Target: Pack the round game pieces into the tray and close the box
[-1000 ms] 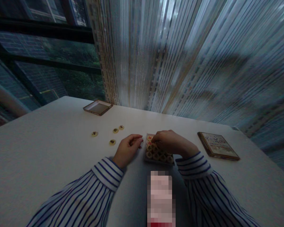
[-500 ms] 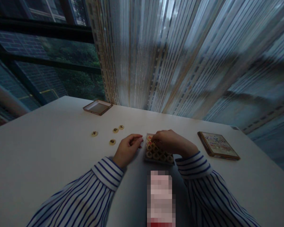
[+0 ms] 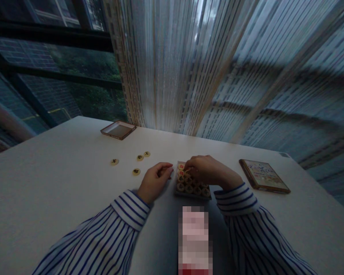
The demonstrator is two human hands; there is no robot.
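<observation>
A small open box filled with rows of round Chinese chess pieces, some with red and some with dark characters, sits in front of me. My right hand is over its far side, fingers pinched down at a piece in the upper rows; the hand hides part of the box. Just left of the box, my left hand rests with loosely curled fingers, thumb and index tips apart, and nothing visible in it. Several loose pieces lie farther left, among them one piece nearest that hand.
At the table's far left edge lies an open, shallow box lid. A flat box with a printed cover lies to the right. Behind the table hangs a string curtain, with a window at left.
My right hand has shifted very slightly right and up over the box, showing a little more of the red-marked pieces. My left hand and the loose pieces have stayed put.
</observation>
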